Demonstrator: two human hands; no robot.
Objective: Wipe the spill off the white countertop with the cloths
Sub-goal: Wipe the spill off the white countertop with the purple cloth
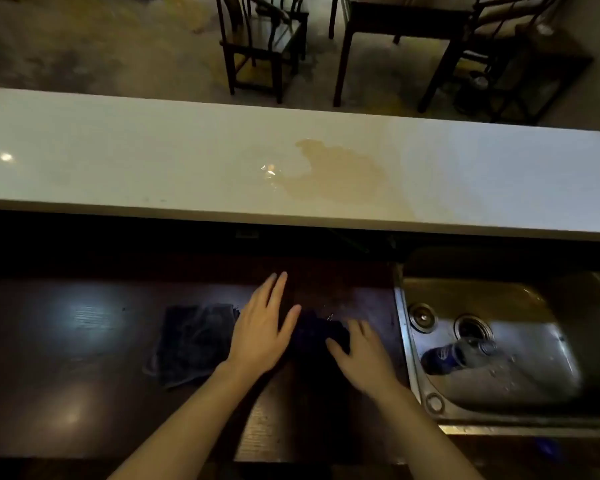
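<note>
A pale brown spill (340,173) spreads over the middle of the raised white countertop (118,161), with a small clear puddle at its left edge. On the dark wooden lower counter (66,341) lies a crumpled grey-blue cloth (191,344). A second, darker blue cloth (317,336) lies to its right. My left hand (262,329) hovers flat, fingers spread, over the gap between the two cloths. My right hand (361,355) rests on the dark cloth's right edge with fingers curled over it; whether it grips the cloth is unclear.
A steel sink (520,344) sits at the right, with a blue bottle (454,353) lying near its drain. Beyond the white countertop stand dark wooden chairs (260,46) and a table (395,19) on a stained floor.
</note>
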